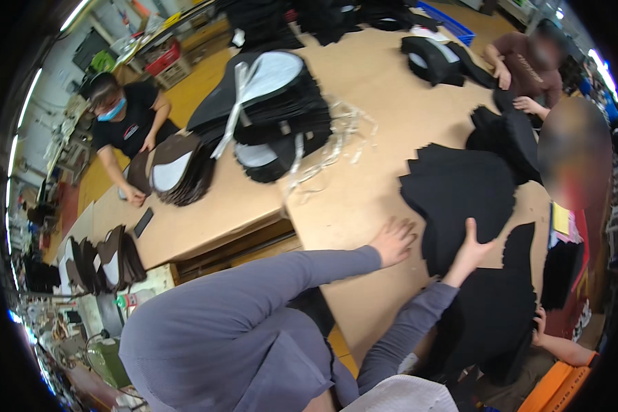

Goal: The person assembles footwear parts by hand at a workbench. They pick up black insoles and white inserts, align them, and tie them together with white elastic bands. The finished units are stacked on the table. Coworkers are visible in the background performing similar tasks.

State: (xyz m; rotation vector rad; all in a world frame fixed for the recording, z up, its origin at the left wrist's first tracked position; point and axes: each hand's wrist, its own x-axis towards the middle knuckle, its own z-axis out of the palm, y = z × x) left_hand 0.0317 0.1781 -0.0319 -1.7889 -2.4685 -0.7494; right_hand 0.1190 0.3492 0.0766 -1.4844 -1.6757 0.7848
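Note:
A fanned stack of black fabric pieces (pixel 458 189) with stepped edges lies on the tan table, in front of both hands. My left hand (pixel 395 242) is open, fingers spread, at the left edge of this stack; whether it presses on the table or the fabric I cannot tell. At the stack's near side is my right hand (pixel 470 251), thumb raised and fingers apart, touching the black cloth without gripping it. Another large pile of black pieces (pixel 484 312) lies just below and right of my right hand. Grey sleeves cover both my forearms.
Tall black stacks with pale tops (pixel 281 103) and loose white ties (pixel 343 130) stand farther left. Across the table (pixel 364 178), one person handles brown stacks (pixel 185 172); another at far right holds black pieces (pixel 518 137). Another person's hand (pixel 542 328) touches the near pile.

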